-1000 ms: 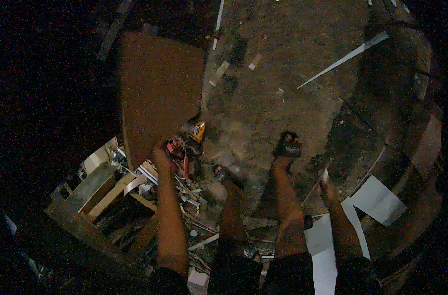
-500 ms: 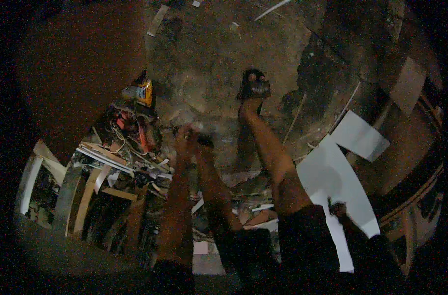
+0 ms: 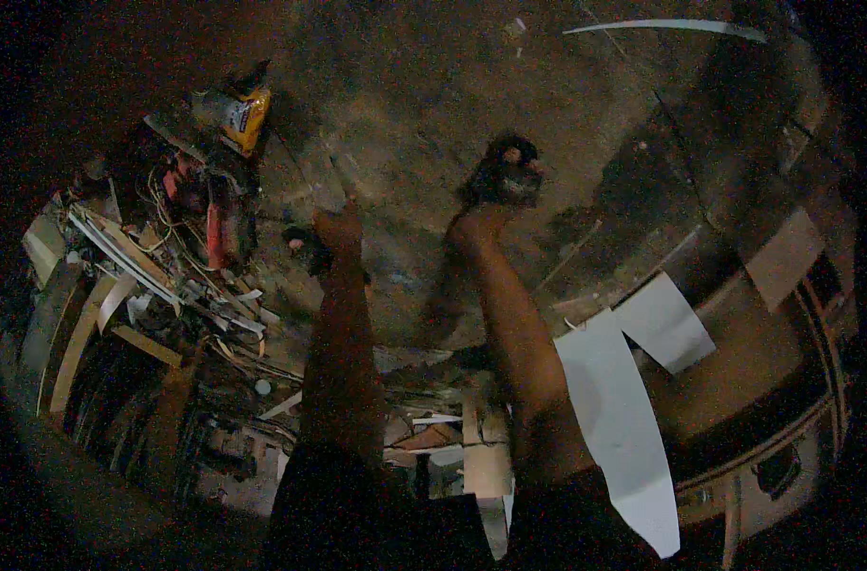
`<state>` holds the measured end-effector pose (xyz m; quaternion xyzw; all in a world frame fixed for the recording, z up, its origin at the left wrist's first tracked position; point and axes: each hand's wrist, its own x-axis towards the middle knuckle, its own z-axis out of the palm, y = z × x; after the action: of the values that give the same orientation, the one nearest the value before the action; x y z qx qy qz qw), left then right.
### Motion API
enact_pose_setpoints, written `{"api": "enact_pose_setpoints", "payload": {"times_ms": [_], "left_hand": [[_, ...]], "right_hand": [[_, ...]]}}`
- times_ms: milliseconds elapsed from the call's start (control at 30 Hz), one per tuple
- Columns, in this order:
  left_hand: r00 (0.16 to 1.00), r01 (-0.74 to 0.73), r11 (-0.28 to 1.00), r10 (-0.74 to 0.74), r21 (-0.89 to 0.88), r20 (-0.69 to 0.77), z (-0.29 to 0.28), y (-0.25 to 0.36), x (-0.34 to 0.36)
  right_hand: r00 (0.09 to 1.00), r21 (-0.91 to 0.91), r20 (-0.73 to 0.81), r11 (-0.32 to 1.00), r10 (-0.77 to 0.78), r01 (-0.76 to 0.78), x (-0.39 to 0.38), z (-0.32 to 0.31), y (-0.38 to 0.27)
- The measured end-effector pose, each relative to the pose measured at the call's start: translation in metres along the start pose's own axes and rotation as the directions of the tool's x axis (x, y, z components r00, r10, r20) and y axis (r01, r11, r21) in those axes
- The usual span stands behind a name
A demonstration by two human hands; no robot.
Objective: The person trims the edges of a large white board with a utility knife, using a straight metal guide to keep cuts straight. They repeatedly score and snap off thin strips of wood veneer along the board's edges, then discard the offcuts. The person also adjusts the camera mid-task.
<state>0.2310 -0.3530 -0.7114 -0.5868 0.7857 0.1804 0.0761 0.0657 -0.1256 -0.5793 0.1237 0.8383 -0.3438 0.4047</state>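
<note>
My left hand reaches down beside my left sandalled foot, with a thin, pale object at its blurred fingertips; whether they grip it I cannot make out. My right hand is not in view. My right leg extends to a dark sandal on the dirty concrete floor. Left of my left hand lies a jumbled pile with a red object, loops of cord, pale strips and a yellow-and-dark packet.
White sheets lie to the right, beside a brown panel with wooden edges. A long white strip lies on the floor at the top right. Scraps and boards crowd the lower left. The surroundings are dim.
My left hand has moved from the pile rightward to beside my left foot, then slightly up. My right hand has left view. The camera's view has shifted.
</note>
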Motion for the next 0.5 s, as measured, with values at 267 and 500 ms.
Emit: {"api": "enact_pose_setpoints", "payload": {"times_ms": [267, 500], "left_hand": [[0.887, -0.035, 0.880, 0.245, -0.474, 0.391, -0.302, 0.253, -0.155], [0.488, -0.728, 0.458, 0.869, -0.511, 0.084, -0.633, 0.493, -0.213]], "right_hand": [[0.986, -0.005, -0.053, 0.987, 0.160, -0.161, -0.111, -0.106, 0.014], [0.870, 0.102, -0.274, 0.912, 0.411, -0.398, -0.338, -0.316, -0.001]]}}
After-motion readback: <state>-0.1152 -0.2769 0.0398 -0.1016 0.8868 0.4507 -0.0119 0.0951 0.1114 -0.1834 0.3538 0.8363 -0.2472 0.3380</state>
